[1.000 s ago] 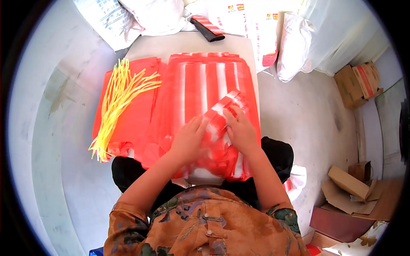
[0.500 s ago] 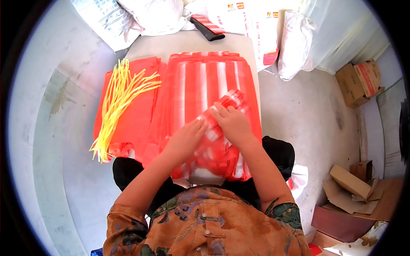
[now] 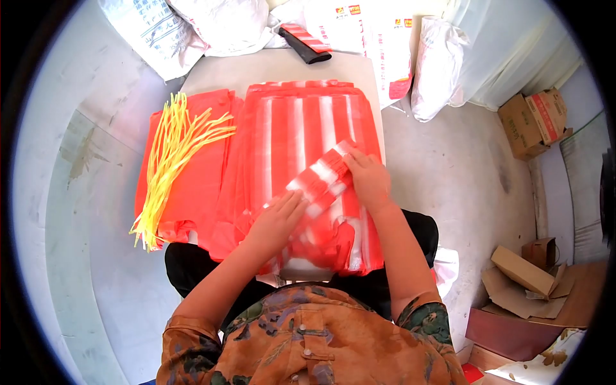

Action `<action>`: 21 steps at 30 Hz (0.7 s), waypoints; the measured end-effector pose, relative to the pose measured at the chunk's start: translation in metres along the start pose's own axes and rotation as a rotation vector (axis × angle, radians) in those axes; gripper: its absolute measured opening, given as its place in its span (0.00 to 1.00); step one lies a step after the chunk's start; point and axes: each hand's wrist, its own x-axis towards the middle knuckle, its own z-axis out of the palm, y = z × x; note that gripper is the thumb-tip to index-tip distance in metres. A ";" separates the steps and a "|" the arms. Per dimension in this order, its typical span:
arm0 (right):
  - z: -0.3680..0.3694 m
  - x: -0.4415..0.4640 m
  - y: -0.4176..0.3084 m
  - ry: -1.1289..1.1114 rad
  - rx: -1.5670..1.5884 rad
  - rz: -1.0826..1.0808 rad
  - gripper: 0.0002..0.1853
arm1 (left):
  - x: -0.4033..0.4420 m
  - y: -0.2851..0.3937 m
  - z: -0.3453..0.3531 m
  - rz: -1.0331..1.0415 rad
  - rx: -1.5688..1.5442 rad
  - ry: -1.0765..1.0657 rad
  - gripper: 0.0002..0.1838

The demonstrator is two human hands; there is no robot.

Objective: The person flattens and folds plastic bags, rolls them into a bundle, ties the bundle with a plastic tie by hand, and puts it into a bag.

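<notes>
A pile of thin, red-and-white striped plastic bags (image 3: 282, 128) lies in front of me. On top of it, a striped plastic bag (image 3: 324, 172) is folded into a narrow band slanting up to the right. My right hand (image 3: 368, 178) grips the upper right end of this band, fingertips on its edge. My left hand (image 3: 277, 221) rests with fingers stretched out over the band's lower left part; its thumb is hidden. Below the band, the loose plastic near my lap is crumpled and partly blurred. Left of the pile, a bundle of yellow strips (image 3: 168, 163) lies across plain red plastic sheets (image 3: 204, 135).
The pile sits on a pale tabletop (image 3: 224, 69). White printed sacks (image 3: 154, 35) stand along its far side, with a dark roll with a striped end (image 3: 304, 46) among them. Cardboard boxes (image 3: 532, 125) are on the floor to the right, and an opened carton (image 3: 532, 308) is nearer.
My right hand has shifted right and slightly down along the folded bag, and my left hand has moved down and left. The band between them is now more exposed and flatter.
</notes>
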 end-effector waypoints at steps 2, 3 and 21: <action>-0.009 0.004 -0.001 0.025 0.043 0.096 0.18 | -0.002 -0.002 0.002 -0.020 -0.044 0.002 0.35; -0.014 0.006 -0.003 0.040 0.083 0.157 0.18 | -0.003 -0.002 0.002 -0.037 -0.060 0.003 0.35; 0.003 0.019 0.037 -0.021 0.012 0.128 0.19 | -0.012 -0.007 0.010 0.026 0.040 0.009 0.30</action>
